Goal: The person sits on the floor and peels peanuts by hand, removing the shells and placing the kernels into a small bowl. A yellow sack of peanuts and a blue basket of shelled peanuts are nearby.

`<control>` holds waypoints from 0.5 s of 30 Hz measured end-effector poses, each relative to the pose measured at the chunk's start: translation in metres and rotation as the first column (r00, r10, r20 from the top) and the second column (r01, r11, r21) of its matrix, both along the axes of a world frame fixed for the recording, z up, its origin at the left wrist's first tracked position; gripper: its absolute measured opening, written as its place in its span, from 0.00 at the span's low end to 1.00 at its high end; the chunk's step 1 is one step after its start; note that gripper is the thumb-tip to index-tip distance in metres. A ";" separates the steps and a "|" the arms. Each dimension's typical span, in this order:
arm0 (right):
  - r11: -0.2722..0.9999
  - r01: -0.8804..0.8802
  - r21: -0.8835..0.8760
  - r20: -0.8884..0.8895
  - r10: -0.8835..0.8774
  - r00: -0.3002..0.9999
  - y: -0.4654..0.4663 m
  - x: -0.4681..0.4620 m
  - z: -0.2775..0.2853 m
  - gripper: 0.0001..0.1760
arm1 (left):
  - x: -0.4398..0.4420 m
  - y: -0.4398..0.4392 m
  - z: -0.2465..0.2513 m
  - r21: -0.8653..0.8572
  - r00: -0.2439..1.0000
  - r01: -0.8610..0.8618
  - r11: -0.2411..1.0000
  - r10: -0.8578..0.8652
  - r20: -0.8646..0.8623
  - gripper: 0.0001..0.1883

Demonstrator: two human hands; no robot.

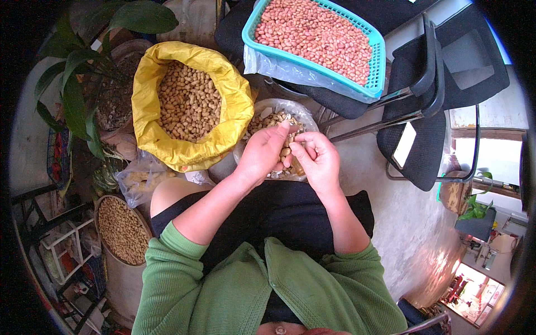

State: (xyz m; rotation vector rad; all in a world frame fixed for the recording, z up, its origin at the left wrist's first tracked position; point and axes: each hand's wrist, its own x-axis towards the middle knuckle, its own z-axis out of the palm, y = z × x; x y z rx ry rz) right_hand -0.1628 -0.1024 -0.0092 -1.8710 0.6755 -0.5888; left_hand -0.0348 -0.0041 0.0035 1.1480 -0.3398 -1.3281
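Observation:
My left hand (266, 147) is cupped over a plastic-lined bowl (310, 116) of peanut shells, with several unshelled peanuts (286, 151) in its curled fingers. Close against it, my right hand (319, 158) has thumb and forefinger pinched together beside those peanuts. Whatever lies between these fingertips is too small to make out. Broken shells (268, 121) fill the visible part of the bowl; my hands hide its middle. To the left stands a yellow woven sack (144, 104), its rim rolled down around unshelled peanuts (190, 100).
A turquoise plastic basket (379, 63) of shelled pink peanuts (312, 37) rests on a black chair seat (335, 98). Black chairs (412, 146) stand at right. At left are a potted plant (77, 88), a clear plastic bag (140, 180), a round tray (146, 228) of unshelled peanuts and a rack (71, 251).

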 end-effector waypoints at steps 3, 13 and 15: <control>0.999 0.001 0.047 0.024 -0.002 1.000 0.002 0.001 0.000 0.06 | -0.001 0.001 -0.001 -0.003 0.947 0.066 0.998 -0.061 0.317 0.26; 0.611 -0.220 0.760 0.334 -0.078 0.939 -0.004 0.001 0.009 0.06 | 0.004 -0.002 -0.001 0.059 0.958 -0.067 0.996 0.081 -0.275 0.18; 0.578 -0.277 0.768 0.376 -0.057 0.925 -0.007 0.001 0.010 0.08 | 0.004 -0.002 -0.001 0.072 0.947 -0.089 0.993 0.106 -0.304 0.18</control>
